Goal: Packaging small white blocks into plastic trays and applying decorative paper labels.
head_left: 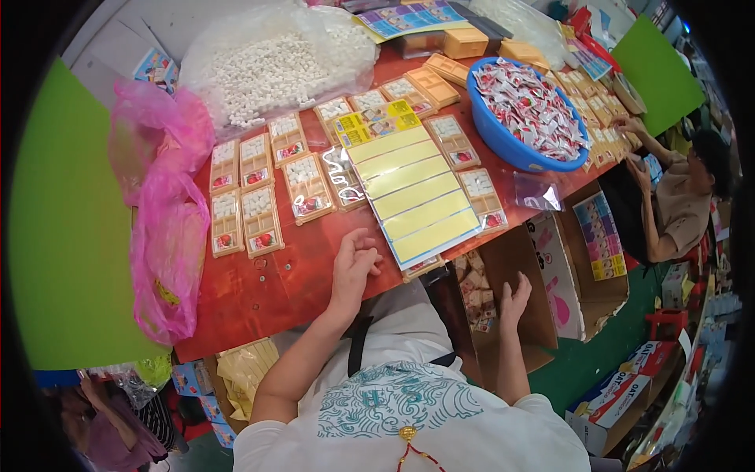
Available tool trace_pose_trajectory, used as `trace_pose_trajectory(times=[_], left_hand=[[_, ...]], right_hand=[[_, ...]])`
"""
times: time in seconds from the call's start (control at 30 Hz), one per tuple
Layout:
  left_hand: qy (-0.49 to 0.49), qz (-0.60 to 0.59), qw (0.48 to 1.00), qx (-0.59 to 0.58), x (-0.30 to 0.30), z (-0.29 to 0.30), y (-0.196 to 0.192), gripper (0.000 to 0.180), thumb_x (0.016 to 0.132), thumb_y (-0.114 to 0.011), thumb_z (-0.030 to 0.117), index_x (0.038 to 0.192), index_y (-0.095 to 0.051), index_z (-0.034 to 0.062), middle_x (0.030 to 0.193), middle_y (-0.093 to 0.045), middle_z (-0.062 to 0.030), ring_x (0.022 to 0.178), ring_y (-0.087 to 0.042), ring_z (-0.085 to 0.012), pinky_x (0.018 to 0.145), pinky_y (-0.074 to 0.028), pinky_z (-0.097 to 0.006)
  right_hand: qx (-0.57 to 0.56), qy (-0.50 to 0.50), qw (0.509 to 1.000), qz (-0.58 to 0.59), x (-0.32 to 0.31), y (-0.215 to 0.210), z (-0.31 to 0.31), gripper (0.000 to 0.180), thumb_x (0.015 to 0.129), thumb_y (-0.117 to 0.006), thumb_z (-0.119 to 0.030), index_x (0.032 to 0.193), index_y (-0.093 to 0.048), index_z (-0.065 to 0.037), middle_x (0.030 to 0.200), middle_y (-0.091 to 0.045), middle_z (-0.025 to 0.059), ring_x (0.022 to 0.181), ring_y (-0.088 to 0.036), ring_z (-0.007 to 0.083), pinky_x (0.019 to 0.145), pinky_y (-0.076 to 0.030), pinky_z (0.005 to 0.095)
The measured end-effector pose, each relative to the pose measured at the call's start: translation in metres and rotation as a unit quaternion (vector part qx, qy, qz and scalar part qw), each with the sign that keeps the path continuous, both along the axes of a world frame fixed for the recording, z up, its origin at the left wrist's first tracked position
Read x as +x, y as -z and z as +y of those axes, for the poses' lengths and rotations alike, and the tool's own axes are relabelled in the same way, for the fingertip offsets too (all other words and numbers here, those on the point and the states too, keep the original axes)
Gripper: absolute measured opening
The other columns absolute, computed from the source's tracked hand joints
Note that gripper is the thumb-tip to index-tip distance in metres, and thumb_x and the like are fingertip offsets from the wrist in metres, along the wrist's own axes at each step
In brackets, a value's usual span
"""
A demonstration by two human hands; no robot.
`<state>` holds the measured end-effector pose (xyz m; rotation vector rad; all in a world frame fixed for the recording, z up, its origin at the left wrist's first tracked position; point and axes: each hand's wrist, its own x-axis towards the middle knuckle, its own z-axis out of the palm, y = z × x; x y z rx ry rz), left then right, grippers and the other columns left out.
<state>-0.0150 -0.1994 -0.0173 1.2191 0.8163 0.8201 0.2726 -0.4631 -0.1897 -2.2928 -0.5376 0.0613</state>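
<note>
My left hand (355,266) hovers at the front edge of the red table (303,267), fingers loosely bent and apart, with nothing in them. A yellow sheet of printed card (417,200) with blue borders lies just beyond it, over some of the small trays. My right hand (514,300) is spread and empty above an open cardboard box (535,315) below the table edge. Small packed pieces (474,287) show inside that box. Tan compartment trays (305,187) with white pellets and strawberry-picture packets stand in rows on the table. One clear-wrapped tray (341,177) is beside the card.
A clear bag of white pellets (263,75) is at the back. The blue basin (528,157) heaped with small packets stands right. Pink plastic bags (167,236) hang over the left edge. Another person (684,197) works at the far right, and one (118,425) is lower left.
</note>
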Motion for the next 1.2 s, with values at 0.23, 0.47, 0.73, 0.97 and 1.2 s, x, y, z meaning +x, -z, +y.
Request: trace_pose_trajectory(times=[0.23,0.47,0.73,0.97,1.2], left_hand=[[0.056,0.007,0.987,-0.150,0.021,0.048,-0.004,0.038,0.091,-0.053,0.020,0.123,-0.047,0.0000,0.090,-0.058,-0.0112,0.061,-0.061,-0.0146,0.044,-0.046,-0.023],[0.078,-0.083,0.979,-0.168,0.034,0.054,0.004,0.033,0.092,-0.051,0.016,0.123,-0.050,0.0029,0.087,-0.064,-0.0077,0.061,-0.060,-0.0117,0.042,-0.044,-0.020],[0.038,-0.088,0.984,-0.149,0.012,0.046,0.008,0.029,0.094,-0.050,0.014,0.122,-0.051,0.0027,0.106,-0.061,-0.0097,0.063,-0.061,-0.0115,0.046,-0.047,-0.021],[0.011,-0.127,0.978,-0.165,0.007,0.044,0.009,0.030,0.092,-0.050,0.012,0.120,-0.053,0.0012,0.107,-0.063,-0.0124,0.064,-0.060,-0.0115,0.048,-0.047,-0.021],[-0.009,-0.126,0.978,-0.166,0.008,0.038,0.015,0.031,0.092,-0.050,0.012,0.121,-0.052,0.0001,0.099,-0.062,-0.0097,0.066,-0.061,-0.0117,0.049,-0.048,-0.022]], right_hand=[[0.076,-0.283,0.924,-0.246,-0.072,-0.182,0.127,0.055,0.081,-0.067,-0.013,0.132,-0.049,0.001,0.134,-0.047,0.0244,0.122,-0.044,0.0390,0.102,-0.032,0.0456],[-0.052,-0.427,0.867,-0.251,-0.130,-0.207,0.248,0.062,0.079,-0.068,-0.025,0.132,-0.047,-0.001,0.135,-0.046,0.0220,0.121,-0.047,0.0359,0.098,-0.037,0.0468],[-0.074,-0.437,0.846,-0.296,-0.125,-0.173,0.266,0.032,0.080,-0.064,-0.023,0.104,-0.056,-0.004,0.095,-0.053,0.0127,0.090,-0.055,0.0298,0.074,-0.045,0.0412],[-0.082,-0.427,0.854,-0.286,-0.110,-0.161,0.274,0.022,0.080,-0.065,-0.017,0.097,-0.058,-0.004,0.085,-0.054,0.0115,0.084,-0.056,0.0312,0.074,-0.045,0.0418],[-0.006,-0.342,0.837,-0.427,-0.131,-0.191,0.289,0.031,0.076,-0.063,-0.010,0.106,-0.060,-0.005,0.093,-0.056,0.0112,0.088,-0.056,0.0290,0.076,-0.044,0.0412]])
